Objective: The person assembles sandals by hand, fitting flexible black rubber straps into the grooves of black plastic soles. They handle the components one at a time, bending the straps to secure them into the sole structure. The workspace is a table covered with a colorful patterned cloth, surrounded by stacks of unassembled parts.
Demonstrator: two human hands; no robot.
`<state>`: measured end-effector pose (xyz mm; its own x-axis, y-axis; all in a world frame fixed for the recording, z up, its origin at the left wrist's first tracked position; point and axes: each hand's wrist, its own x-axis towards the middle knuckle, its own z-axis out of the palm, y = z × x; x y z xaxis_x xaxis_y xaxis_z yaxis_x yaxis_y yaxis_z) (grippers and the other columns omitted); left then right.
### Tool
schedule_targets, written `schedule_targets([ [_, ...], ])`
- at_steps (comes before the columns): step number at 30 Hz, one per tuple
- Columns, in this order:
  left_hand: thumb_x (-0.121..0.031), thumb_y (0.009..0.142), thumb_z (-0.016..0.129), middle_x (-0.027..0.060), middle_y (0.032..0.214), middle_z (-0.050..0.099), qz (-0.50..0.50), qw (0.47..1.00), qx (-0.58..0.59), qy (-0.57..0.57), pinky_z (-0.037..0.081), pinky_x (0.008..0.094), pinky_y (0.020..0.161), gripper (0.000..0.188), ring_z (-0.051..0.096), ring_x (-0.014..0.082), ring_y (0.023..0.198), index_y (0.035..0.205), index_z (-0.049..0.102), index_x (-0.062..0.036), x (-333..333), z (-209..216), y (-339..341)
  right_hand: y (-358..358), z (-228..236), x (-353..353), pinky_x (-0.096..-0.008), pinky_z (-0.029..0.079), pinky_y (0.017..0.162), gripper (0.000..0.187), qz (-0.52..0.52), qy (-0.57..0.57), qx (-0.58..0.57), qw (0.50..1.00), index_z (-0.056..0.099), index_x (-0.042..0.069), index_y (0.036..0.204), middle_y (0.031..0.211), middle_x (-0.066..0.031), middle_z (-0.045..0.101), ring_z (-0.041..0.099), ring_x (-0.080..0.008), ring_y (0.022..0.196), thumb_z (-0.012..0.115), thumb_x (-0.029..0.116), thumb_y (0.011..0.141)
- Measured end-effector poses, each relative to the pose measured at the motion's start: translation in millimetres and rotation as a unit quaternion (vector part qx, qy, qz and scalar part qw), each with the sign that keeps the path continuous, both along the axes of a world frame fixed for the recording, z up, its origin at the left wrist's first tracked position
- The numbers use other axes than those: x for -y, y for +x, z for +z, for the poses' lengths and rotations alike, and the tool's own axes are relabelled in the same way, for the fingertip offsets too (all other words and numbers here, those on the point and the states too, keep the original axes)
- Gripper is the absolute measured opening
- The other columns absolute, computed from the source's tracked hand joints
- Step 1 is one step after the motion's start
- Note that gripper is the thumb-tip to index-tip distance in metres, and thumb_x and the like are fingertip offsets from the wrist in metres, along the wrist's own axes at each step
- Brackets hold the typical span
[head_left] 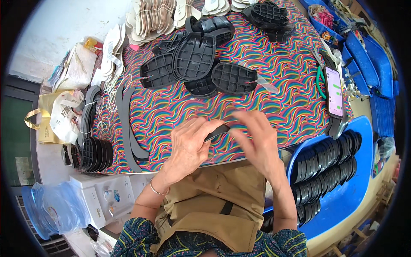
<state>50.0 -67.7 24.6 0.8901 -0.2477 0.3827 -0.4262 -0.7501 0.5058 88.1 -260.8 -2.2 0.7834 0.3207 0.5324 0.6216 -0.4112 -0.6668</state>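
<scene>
I see both hands working one small black strap (216, 132) at the near edge of the worktop (282, 98). The left hand (188, 145) has its grip closed on the strap's near end, thumb and fingers curled around it. The right hand (257, 139) meets the strap's far end with its fingers bent over it; it is blurred, so I cannot tell whether that grip is pinching the strap or only touching it. The strap sits just above the worktop's swirly, many-coloured cloth, between the two hands.

Beyond the hands, well apart from them, a cluster of black sole pieces (201, 64) with ribbed grid faces lies overlapping on the cloth. Further back, pale insoles (150, 19) are stacked in a fan. To the left, long dark curved strips (126, 124) lie along the cloth's edge, next to a row of black ribbed pieces (95, 154) standing on edge. On the right edge lies a phone (334, 92) with its screen lit. Below it, a blue tub (342, 201) holds rows of black pieces. A tan apron (214, 201) covers my lap.
</scene>
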Motion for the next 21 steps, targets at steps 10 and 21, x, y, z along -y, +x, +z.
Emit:
schedule_targets([
  [10, 0.010, 0.061, 0.065, 0.0080, 0.069, 0.052, 0.020, 1.000, 0.014, -0.017, 0.041, 0.0371, 0.055, 0.052, 0.052, 0.0257, 0.059, 0.109, 0.069, -0.0086, 2.2, -3.1, 0.5, 3.5, -22.3, -5.6, -0.0338, 0.045, 0.056, 0.022, -0.020, -0.187, 0.241, 0.952, 0.060, 0.004, 0.083, 0.075, -0.0069, 0.051, 0.053, -0.0230, 0.067, 0.072, 0.021, 0.079],
  [21, -0.001, 0.068, 0.070, 0.0061, 0.086, 0.065, 0.038, 0.988, -0.003, -0.152, 0.046, 0.0371, 0.067, 0.031, 0.061, 0.0245, 0.077, 0.097, 0.074, -0.0117, -22.0, 1.8, -15.8, -48.4, -20.3, 12.8, -0.0299, 0.039, 0.046, 0.032, 0.023, 0.158, -0.287, 0.945, 0.066, 0.002, 0.069, 0.059, -0.0048, 0.057, 0.052, -0.0142, 0.051, 0.063, 0.022, 0.094],
])
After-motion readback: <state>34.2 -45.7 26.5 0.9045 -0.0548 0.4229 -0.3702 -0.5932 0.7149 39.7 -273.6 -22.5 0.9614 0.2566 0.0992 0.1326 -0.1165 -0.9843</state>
